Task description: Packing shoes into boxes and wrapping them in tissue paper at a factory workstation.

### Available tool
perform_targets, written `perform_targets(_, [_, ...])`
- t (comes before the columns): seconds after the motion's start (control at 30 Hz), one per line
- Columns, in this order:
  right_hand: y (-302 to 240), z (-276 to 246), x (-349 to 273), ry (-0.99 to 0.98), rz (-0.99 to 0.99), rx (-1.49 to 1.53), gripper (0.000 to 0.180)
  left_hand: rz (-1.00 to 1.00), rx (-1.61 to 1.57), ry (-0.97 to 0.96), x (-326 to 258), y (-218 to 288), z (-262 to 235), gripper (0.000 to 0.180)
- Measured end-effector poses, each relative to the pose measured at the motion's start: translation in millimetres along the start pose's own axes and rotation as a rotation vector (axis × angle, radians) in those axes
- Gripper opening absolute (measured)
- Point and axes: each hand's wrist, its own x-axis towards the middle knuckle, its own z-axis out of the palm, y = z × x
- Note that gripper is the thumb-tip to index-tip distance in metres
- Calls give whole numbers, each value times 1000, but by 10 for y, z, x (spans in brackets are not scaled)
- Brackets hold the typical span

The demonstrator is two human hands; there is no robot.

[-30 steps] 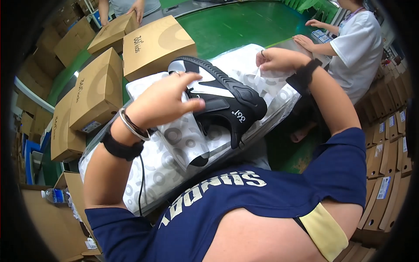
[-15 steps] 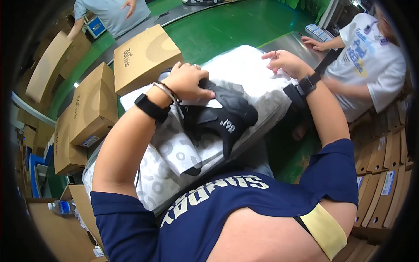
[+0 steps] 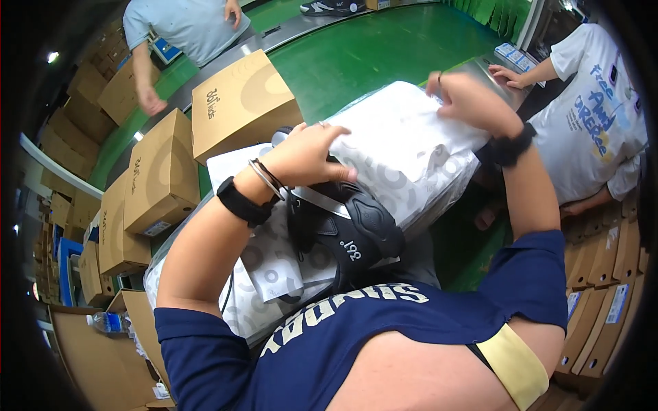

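Against my body lies a pair of black shoes [image 3: 373,216] with white marks, resting on a bulky plastic-wrapped stack of white printed wrapping paper [image 3: 397,127]. My left hand [image 3: 317,154] is above the shoes' far end, its thumb spread away from the fingers and nothing visible in its grasp. At the stack's far right corner is my right hand [image 3: 480,103], slightly blurred, with bent fingers apart over the top sheets. Whether those fingertips touch the paper is hard to see. A loose folded sheet [image 3: 274,277] sticks out left of the shoes.
Brown shoe boxes [image 3: 240,103] line the left side. A green work surface [image 3: 363,51] stretches behind, with a dark shoe [image 3: 332,7] at its far edge. Two other people stand at far left and right. Rows of boxes [image 3: 606,301] fill the right; a plastic bottle [image 3: 108,322] lies lower left.
My left hand's fingers have spread and lifted off the shoes. The shoes have turned somewhat and sit nearer my body. My right hand has bent at the wrist over the paper corner.
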Motion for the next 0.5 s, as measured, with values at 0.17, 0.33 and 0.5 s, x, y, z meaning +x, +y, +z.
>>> perform_targets(0.17, [-1205,-79,-244,731,-969,-327,9,-484,-1199,437,4,396,-395,99])
perform_targets(0.33, [-1065,-72,-121,750,-736,650,18,-557,-948,262,-346,527,-421,90])
perform_targets(0.5, [-165,512,204,-234,-348,488,63,-490,-385,160,-720,472,-201,69])
